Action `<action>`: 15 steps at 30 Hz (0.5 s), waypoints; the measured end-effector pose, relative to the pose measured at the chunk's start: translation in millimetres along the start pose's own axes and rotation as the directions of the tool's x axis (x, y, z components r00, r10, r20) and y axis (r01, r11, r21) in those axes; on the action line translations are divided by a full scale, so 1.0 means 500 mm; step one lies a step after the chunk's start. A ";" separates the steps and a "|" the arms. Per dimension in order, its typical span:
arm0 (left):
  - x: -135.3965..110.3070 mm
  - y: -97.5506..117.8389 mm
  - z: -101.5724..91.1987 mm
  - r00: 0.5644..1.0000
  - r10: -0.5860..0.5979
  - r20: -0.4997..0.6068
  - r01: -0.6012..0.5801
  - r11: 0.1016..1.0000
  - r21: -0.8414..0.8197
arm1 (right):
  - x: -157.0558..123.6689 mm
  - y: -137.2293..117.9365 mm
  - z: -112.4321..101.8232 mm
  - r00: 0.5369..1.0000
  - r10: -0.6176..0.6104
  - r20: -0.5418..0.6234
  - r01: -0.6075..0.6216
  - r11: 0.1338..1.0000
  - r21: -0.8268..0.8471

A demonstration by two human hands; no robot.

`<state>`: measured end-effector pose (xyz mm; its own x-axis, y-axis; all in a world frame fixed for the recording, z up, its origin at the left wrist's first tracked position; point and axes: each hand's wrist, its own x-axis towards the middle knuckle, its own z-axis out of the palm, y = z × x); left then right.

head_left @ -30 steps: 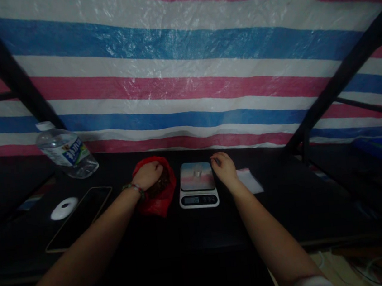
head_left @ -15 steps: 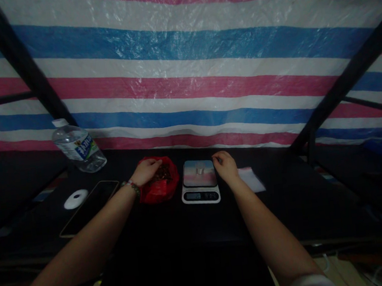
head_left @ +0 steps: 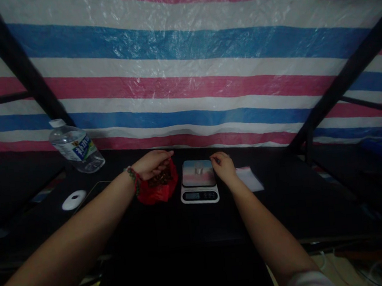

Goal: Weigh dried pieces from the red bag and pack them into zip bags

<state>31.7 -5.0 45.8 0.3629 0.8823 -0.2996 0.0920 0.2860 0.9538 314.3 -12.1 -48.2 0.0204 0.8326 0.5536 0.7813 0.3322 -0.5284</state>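
Red, crumpled plastic bag (head_left: 155, 194), with small dark-brown pieces (head_left: 163, 176) showing in its open mouth, is sitting on the black bench (head_left: 292, 196), at nine o'clock from the white rectangular scale with a mirror-like plate (head_left: 190, 182). We are holding our left hand (head_left: 153, 164), much the nearer one, over the bag's twelve o'clock side, so the pieces are lying at about five o'clock beneath it. The bag is showing no clear long axis; the scale's is running from twelve to six. Our left forearm is coming in from about eight o'clock, its fingers bending and pointing towards three; we cannot tell whether they are pinching anything. Our right hand (head_left: 223, 166) is resting just beside the plate at three o'clock, fingers curling inward, and we cannot make out whether they are gripping something. On the plate, a small silvery thing (head_left: 198, 170) is standing.
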 end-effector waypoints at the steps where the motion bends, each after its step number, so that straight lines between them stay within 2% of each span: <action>1: 0.011 0.019 0.019 0.993 -0.065 0.102 0.077 0.991 -0.113 | 0.000 -0.001 -0.001 1.000 0.001 0.008 -0.001 1.000 0.002; 3: 0.039 0.054 0.054 0.954 -0.187 0.233 0.253 0.920 -0.300 | 0.000 -0.002 -0.002 1.000 -0.003 0.010 0.003 1.000 0.011; 4: 0.053 0.067 0.068 0.937 -0.235 0.259 0.322 0.867 -0.380 | 0.000 -0.001 -0.002 1.000 -0.007 0.007 0.007 1.000 0.015; 6: 0.079 0.079 0.089 0.929 -0.266 0.258 0.367 0.760 -0.537 | 0.000 0.000 -0.003 1.000 -0.009 -0.002 0.009 1.000 0.015; 10: 0.096 0.055 0.109 0.954 -0.239 0.183 0.289 0.555 -0.780 | 0.002 0.001 -0.004 1.000 -0.010 -0.003 0.010 1.000 0.018; 15: 0.077 0.016 0.115 0.996 -0.066 0.064 0.081 0.302 -0.950 | 0.003 -0.006 -0.008 1.000 -0.012 -0.006 0.012 0.999 0.034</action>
<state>99.8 9.9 43.1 0.4148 0.8356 -0.3602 -0.8235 0.5131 0.2419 314.5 -13.8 -43.1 0.0146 0.8258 0.5638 0.7602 0.3571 -0.5428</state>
